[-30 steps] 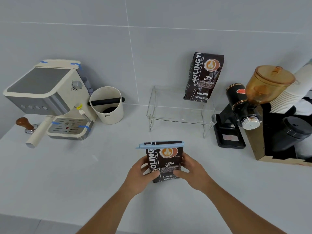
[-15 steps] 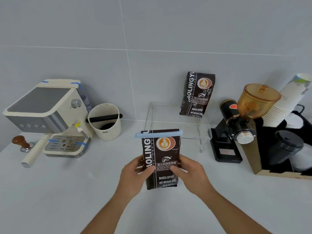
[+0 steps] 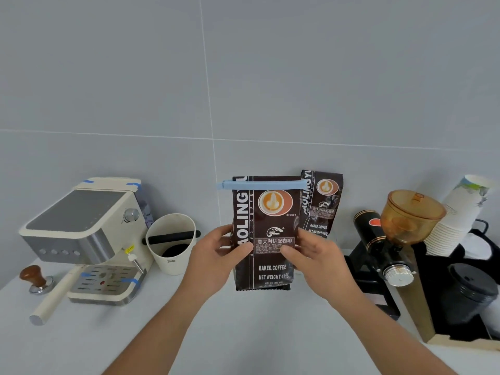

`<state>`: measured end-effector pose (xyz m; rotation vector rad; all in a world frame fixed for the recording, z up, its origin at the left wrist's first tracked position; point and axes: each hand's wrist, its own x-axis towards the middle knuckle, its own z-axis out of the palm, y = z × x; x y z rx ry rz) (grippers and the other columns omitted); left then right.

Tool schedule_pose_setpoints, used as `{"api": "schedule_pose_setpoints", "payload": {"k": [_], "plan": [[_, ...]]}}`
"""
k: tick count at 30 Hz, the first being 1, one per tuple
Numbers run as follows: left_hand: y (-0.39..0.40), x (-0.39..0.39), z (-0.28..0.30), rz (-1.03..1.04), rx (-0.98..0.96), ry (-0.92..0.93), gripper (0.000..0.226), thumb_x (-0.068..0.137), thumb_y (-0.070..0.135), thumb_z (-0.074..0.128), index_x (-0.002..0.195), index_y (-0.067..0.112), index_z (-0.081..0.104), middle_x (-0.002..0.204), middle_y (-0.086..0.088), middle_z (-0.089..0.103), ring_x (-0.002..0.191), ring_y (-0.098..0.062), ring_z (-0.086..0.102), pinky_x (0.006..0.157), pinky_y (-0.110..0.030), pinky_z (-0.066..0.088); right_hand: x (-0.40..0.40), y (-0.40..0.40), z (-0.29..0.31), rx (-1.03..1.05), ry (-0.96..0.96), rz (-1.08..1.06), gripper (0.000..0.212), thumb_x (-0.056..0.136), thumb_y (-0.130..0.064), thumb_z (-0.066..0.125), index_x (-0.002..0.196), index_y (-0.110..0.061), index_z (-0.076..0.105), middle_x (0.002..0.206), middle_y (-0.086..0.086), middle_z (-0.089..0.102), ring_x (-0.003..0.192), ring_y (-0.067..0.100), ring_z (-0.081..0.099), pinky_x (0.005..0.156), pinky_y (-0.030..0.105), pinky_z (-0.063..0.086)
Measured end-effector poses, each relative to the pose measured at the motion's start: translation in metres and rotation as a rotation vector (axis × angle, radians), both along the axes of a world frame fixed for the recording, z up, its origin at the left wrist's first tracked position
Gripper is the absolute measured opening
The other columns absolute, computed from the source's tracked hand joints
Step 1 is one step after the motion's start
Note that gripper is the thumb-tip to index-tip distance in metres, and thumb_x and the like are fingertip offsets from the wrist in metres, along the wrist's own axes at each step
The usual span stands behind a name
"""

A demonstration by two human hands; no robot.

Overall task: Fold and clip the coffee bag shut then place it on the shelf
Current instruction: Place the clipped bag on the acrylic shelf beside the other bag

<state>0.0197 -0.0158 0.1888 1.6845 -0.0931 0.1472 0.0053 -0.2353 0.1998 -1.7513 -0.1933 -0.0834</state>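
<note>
Fingers of both hands pinch the bag (image 3: 263,234) at mid-height: the left hand (image 3: 216,255) clamps its left edge, thumb across the front, and the right hand (image 3: 315,255) clamps the right edge the same way. It stands upright at frame centre, long axis vertical, lifted clear of the counter (image 3: 243,334). A blue clip (image 3: 261,184) runs level across its folded top, so sealing looks done. The shelf is mostly hidden behind the bag; a second bag (image 3: 323,203) stands just right of it, so the free spot probably lies to the left. Neither hand is clearly nearer.
</note>
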Motion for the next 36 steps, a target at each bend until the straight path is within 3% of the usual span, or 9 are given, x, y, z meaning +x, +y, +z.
{"api": "schedule_pose_setpoints", "payload": {"k": [3,7,15,18,21,28,36], "plan": [[-0.001,0.016,0.018,-0.009,-0.007,-0.032,0.033,0.063,0.04,0.081,0.089,0.055,0.066,0.09,0.016,0.077,0.08,-0.011,0.075,0.063,-0.019,0.058,0.018,-0.001,0.016,-0.002,-0.036,-0.006,0.034,0.085,-0.017,0.07,0.107,-0.043,0.069,0.105,-0.012,0.076,0.099,0.014,0.072,0.092,0.049,0.056],[-0.003,0.039,0.034,-0.001,-0.002,-0.038,0.032,0.068,0.035,0.081,0.095,0.046,0.066,0.092,0.01,0.078,0.084,-0.016,0.074,0.072,-0.031,0.061,0.042,-0.004,0.03,0.002,-0.06,-0.013,0.035,0.085,-0.016,0.071,0.112,-0.037,0.069,0.105,-0.011,0.077,0.098,0.013,0.072,0.091,0.046,0.057],[-0.012,0.095,0.048,-0.01,0.075,-0.045,0.03,0.074,0.033,0.078,0.096,0.048,0.065,0.097,0.006,0.077,0.087,-0.015,0.074,0.078,-0.037,0.061,0.092,-0.008,0.039,0.005,-0.074,-0.004,0.033,0.089,-0.015,0.067,0.114,-0.037,0.067,0.105,-0.014,0.076,0.098,0.009,0.072,0.085,0.037,0.06],[-0.015,0.111,0.043,-0.019,0.106,-0.037,0.03,0.076,0.032,0.078,0.092,0.055,0.066,0.096,0.017,0.076,0.087,-0.007,0.073,0.074,-0.025,0.06,0.108,-0.01,0.033,-0.034,-0.077,-0.021,0.037,0.088,-0.019,0.068,0.114,-0.046,0.063,0.105,-0.019,0.075,0.099,0.005,0.071,0.084,0.033,0.061],[-0.02,0.128,0.03,-0.003,0.119,-0.015,0.034,0.077,0.032,0.078,0.106,0.044,0.066,0.106,0.012,0.074,0.09,-0.009,0.073,0.068,-0.018,0.058,0.125,-0.01,0.019,-0.036,-0.065,-0.034,0.044,0.089,-0.017,0.066,0.113,-0.054,0.06,0.108,-0.019,0.074,0.103,0.006,0.069,0.086,0.032,0.059],[-0.032,0.16,-0.005,0.026,0.131,0.08,0.046,0.08,0.028,0.076,0.124,0.024,0.06,0.122,0.001,0.065,0.107,-0.019,0.065,0.091,-0.044,0.057,0.153,-0.008,-0.025,-0.02,-0.001,-0.071,0.048,0.091,-0.01,0.06,0.119,-0.05,0.059,0.114,-0.016,0.073,0.109,0.007,0.067,0.097,0.044,0.054],[-0.036,0.185,-0.04,0.036,0.065,0.13,0.039,0.081,0.023,0.076,0.115,0.033,0.059,0.122,0.0,0.064,0.107,-0.017,0.063,0.091,-0.041,0.057,0.175,-0.002,-0.064,-0.064,0.046,-0.117,0.055,0.093,-0.001,0.055,0.131,-0.041,0.053,0.123,-0.016,0.068,0.121,0.004,0.058,0.106,0.043,0.047]]}}
